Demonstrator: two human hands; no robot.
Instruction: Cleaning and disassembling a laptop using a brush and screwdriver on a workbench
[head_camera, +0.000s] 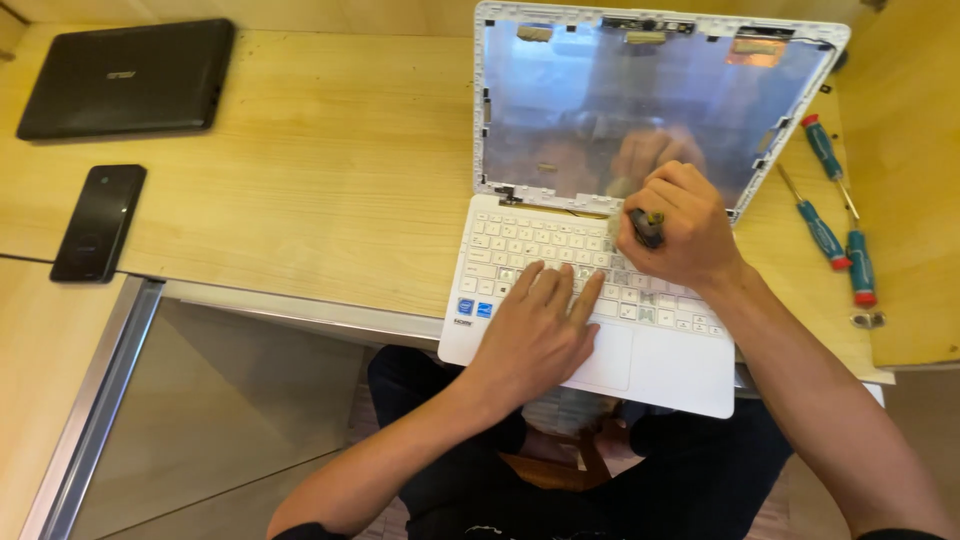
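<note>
While left hand (537, 325) lies flat on white laptop (600, 290), right hand (680, 225) grips screwdriver (645, 226).

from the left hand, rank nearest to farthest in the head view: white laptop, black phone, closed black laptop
1. white laptop: under the left hand, which rests on its keyboard.
2. black phone: far left on the desk.
3. closed black laptop: far left corner, beyond the phone.

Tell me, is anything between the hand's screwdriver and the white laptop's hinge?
Nothing visible. The right hand grips a dark-handled screwdriver over the hinge edge of the small white laptop; the tip is hidden. The left hand rests flat on the keyboard, off to the side.
</note>
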